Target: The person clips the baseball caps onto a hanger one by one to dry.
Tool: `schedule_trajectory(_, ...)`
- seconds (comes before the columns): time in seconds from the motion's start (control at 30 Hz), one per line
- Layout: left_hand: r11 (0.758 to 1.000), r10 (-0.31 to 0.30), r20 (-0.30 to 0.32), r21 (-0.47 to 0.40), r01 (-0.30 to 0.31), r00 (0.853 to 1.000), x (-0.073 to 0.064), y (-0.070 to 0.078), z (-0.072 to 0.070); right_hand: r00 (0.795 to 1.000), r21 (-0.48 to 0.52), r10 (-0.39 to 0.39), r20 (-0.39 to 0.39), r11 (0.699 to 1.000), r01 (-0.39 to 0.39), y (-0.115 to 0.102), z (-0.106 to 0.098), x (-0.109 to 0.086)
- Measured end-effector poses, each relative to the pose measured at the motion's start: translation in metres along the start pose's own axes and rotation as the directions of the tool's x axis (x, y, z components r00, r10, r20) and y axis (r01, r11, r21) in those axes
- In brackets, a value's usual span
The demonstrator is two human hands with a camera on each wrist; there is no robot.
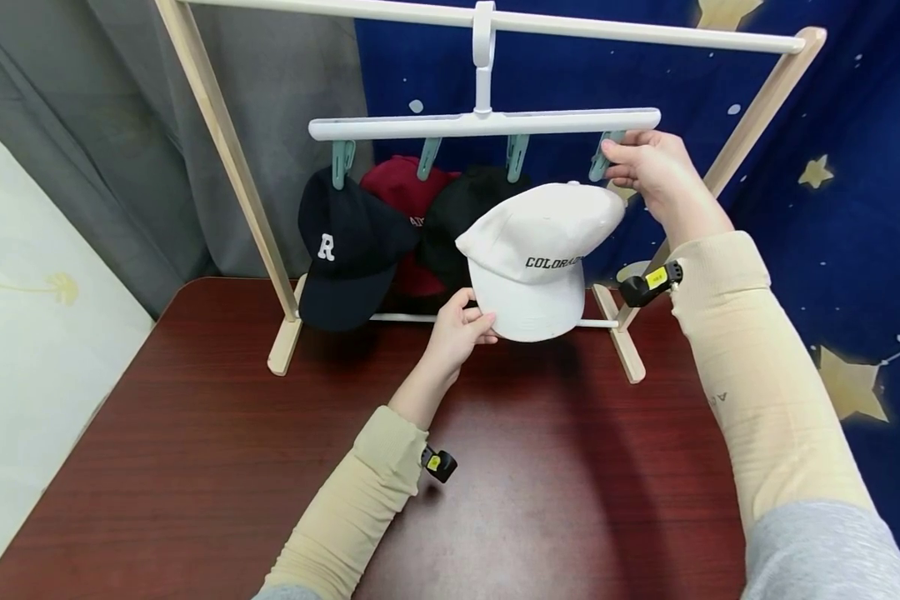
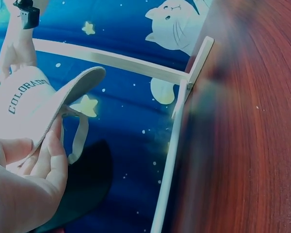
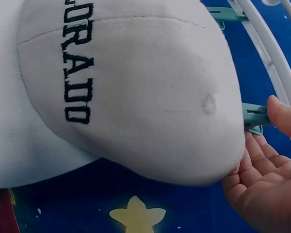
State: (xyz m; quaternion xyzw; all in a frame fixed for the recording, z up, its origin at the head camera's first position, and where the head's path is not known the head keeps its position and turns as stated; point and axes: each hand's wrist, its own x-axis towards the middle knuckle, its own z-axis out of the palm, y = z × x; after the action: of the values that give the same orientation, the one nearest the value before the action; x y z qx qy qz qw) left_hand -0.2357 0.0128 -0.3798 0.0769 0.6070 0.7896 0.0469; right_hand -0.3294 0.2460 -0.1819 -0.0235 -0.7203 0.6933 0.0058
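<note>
My left hand (image 1: pixel 453 337) pinches the brim edge of a white baseball cap (image 1: pixel 543 225) lettered in dark thread. In the left wrist view, the thumb lies on top of the brim and the fingers beneath it. My right hand (image 1: pixel 663 171) pinches the rightmost teal clip (image 3: pixel 254 114) of a white clip hanger (image 1: pixel 412 127), thumb on the clip's end. The white cap's crown is just below that clip; whether the clip's tip touches it is hidden. In the right wrist view, the fingers sit right beside the crown's edge.
A navy cap (image 1: pixel 352 242) with a white R hangs from the leftmost clip (image 1: pixel 342 162). A red cap (image 1: pixel 401 183) and a black cap (image 1: pixel 457 217) hang behind. The wooden rack (image 1: pixel 225 150) stands on a dark red-brown table (image 1: pixel 270 483), before blue and grey curtains.
</note>
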Motion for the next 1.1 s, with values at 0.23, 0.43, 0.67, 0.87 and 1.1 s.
schedule_trajectory(0.23, 1.0, -0.009, -0.04, -0.024, 0.008, 0.999, -0.002, 0.001, -0.003, 0.999, 0.031, 0.024, -0.026, 0.999, -0.024, 0.002, -0.001, -0.002)
schedule_trajectory(0.43, 0.999, -0.013, -0.038, -0.043, 0.011, 0.999, -0.004, -0.001, -0.004, 0.999, 0.063, 0.01, -0.05, 0.998, -0.007, 0.005, -0.002, -0.003)
schedule_trajectory(0.67, 0.998, 0.0, -0.039, -0.07, -0.003, 0.999, -0.004, -0.004, -0.005, 0.997, 0.083, -0.001, -0.08, 0.997, 0.007, 0.008, -0.001, -0.003)
schedule_trajectory(0.87, 0.995, 0.005, -0.041, -0.098, -0.009, 0.999, -0.004, -0.007, -0.005, 0.996, 0.124, 0.0, -0.093, 0.992, 0.012, 0.009, -0.003, -0.003)
schedule_trajectory(1.1, 0.992, 0.027, -0.061, -0.119, -0.034, 0.998, -0.004, -0.011, -0.004, 0.997, 0.142, 0.006, -0.081, 0.99, 0.006, 0.011, -0.004, -0.004)
